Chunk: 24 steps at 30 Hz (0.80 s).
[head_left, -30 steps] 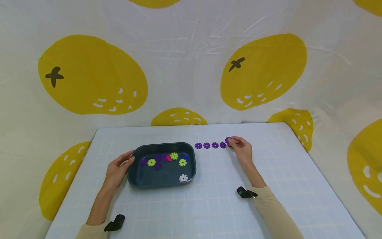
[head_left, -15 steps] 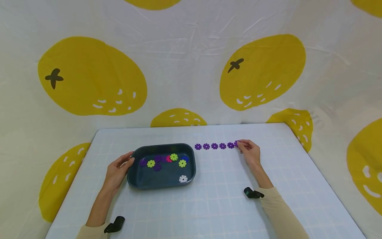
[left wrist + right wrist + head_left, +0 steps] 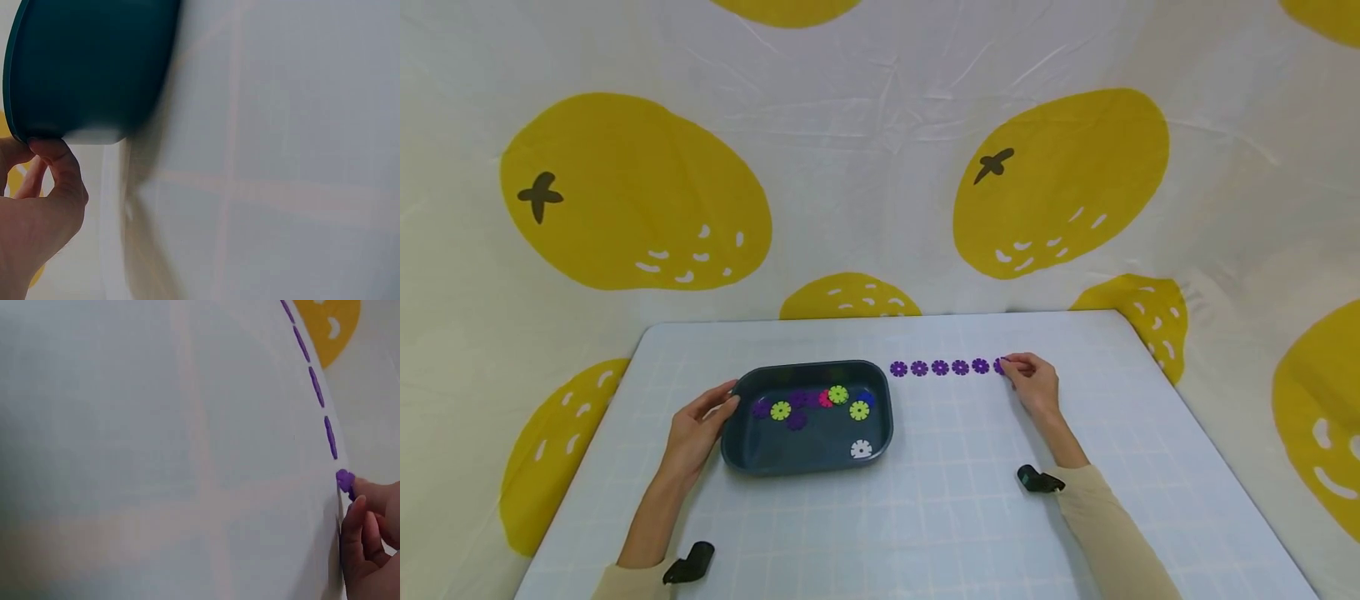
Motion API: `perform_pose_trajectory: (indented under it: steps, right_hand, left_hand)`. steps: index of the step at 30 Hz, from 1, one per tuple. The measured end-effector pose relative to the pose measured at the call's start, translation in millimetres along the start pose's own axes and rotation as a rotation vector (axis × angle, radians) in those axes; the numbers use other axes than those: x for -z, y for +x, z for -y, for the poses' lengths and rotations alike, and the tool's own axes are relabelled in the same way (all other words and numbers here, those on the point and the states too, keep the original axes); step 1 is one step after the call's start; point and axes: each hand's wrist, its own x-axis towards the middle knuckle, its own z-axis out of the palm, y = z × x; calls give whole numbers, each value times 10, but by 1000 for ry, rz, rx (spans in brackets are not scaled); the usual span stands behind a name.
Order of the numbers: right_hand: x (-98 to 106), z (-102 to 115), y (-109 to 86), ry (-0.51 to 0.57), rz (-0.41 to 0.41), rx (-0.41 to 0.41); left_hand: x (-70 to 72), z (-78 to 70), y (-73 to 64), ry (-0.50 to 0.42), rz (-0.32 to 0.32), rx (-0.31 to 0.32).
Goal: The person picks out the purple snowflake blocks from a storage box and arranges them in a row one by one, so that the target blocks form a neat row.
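Observation:
My left hand [image 3: 692,433] holds the left rim of a dark teal tray [image 3: 805,468], thumb and fingers at its edge; in the left wrist view the thumb [image 3: 56,156] presses against the tray wall. Purple, lime-green, pink, blue and white notched flower-shaped discs lie in the tray. To its right runs a straight row of several purple discs [image 3: 940,367]. At the row's right end my right hand [image 3: 1034,387] pinches another purple disc [image 3: 999,366], partly covered by the fingertips. The right wrist view shows this pinched disc [image 3: 345,480] close to the table.
A white table with a faint grid [image 3: 880,533] spreads under everything. Behind its far edge hangs a pale cloth [image 3: 865,167] printed with big yellow fruit. Each wrist wears a small black camera [image 3: 691,562].
My right hand has moved right and slightly toward me with the purple disc, from above the row to its right end. The left hand and tray stay put.

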Motion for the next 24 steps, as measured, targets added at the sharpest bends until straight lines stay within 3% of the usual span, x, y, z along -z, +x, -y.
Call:
perform_pose_trajectory:
  steps: [7,14,24]
  right_hand:
    - [-10,21,51,-138,19,130]
    - [-23,70,99,-217,63,113]
    - [-19,71,73,-206,88,117]
  left_hand:
    - [-1,-1,8,-1,-7,1]
    - [7,14,3,-9,3,-9]
    - [-3,9,-19,-32,-6,-24]
